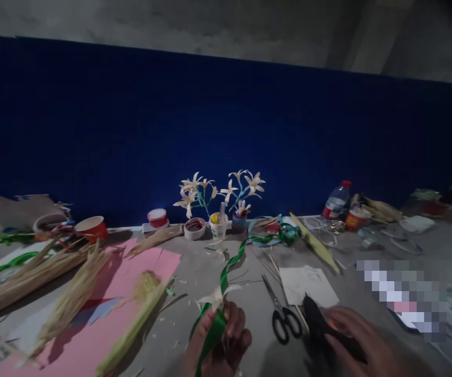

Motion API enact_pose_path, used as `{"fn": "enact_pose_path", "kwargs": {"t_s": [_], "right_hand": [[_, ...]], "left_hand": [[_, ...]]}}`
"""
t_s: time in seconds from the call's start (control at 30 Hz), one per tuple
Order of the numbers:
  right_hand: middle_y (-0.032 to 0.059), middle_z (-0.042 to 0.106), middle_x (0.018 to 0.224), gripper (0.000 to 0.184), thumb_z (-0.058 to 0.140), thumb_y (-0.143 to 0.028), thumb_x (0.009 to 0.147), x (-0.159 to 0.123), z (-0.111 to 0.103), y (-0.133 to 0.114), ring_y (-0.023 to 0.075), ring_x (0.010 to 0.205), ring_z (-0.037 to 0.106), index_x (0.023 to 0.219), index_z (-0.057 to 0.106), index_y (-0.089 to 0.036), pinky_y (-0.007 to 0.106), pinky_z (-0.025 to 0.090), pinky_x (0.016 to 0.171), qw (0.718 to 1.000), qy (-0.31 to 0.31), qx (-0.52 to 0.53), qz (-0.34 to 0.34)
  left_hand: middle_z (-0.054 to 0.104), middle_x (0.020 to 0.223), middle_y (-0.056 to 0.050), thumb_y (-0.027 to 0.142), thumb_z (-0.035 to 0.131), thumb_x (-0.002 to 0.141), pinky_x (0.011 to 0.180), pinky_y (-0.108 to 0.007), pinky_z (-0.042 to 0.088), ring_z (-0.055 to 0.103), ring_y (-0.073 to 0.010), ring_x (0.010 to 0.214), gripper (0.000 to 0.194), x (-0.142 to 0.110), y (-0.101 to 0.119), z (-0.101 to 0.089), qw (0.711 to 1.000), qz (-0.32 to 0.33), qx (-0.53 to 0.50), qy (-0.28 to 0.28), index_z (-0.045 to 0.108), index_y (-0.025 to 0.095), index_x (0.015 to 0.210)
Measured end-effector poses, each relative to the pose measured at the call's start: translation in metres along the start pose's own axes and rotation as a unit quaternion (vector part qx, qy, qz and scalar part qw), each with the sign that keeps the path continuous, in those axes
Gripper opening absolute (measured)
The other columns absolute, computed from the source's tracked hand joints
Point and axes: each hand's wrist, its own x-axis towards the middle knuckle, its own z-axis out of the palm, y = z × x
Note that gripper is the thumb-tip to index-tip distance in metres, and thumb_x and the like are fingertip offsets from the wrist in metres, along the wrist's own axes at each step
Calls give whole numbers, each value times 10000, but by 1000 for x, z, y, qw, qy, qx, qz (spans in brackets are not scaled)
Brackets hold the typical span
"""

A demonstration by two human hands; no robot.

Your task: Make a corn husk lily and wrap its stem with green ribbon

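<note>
Near the table's front edge, my left hand (pixel 226 335) is closed around a pale husk flower (pixel 217 297). Green ribbon (pixel 231 264) wraps through those fingers and trails back across the table. To the right, my right hand (pixel 361 335) grips a black glue gun (pixel 318 319), its pointed nozzle facing away from me; both are dark and somewhat blurred. Between the hands lie black-handled scissors (pixel 284 317), blades pointing away. A white paper square (pixel 308 285) rests just beyond the glue gun.
Dried husks (pixel 74 298) lie on pink paper (pixel 163 256) at left. Finished flowers stand in a white cup (pixel 218 228) and a blue-red cup (pixel 239 224) at the back. A bottle (pixel 335 201) and orange cup (pixel 357 219) stand back right; a phone (pixel 402 303) lies right.
</note>
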Motion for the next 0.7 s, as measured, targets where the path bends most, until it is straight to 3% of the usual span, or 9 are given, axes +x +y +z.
{"fn": "enact_pose_path", "kwargs": {"t_s": [0.1,0.23,0.43,0.6,0.7], "right_hand": [[138,741,1101,360,626,-357,790,-19,-8,43,298,987,712,1089,707,-174,365,608,820,993,-89,-63,34],[149,691,1215,437,614,-330,783,-21,-2,50,313,1105,655,1177,685,-154,403,556,927,976,-189,-101,36],[147,562,1378,529,578,-248,782,2,7,48,314,1251,539,1304,590,-163,449,489,1000,973,-211,-91,-6],[161,630,1300,325,613,-292,777,28,-1,47,333,1208,573,1071,712,-191,457,492,980,966,-256,-21,-25],[140,648,1281,347,611,-260,759,36,-5,53,311,1159,616,1090,703,-208,407,510,952,964,-265,19,-17]], "left_hand": [[473,555,48,300,814,694,561,-227,385,405,-78,532,229,1,-3,-3,1000,-18,9,-8,659,138,643],[440,548,54,313,819,683,550,-226,357,392,-81,532,240,3,-10,-6,999,-24,25,-13,654,142,649],[447,533,51,358,836,651,556,-229,352,405,-85,528,289,5,-10,-12,997,-49,55,-17,657,131,644],[477,527,43,417,818,660,553,-237,332,424,-87,522,341,6,-7,-18,996,-53,76,4,630,134,632],[498,518,39,430,828,642,550,-239,326,434,-88,520,364,6,-6,-19,994,-55,91,10,621,130,633]]}}
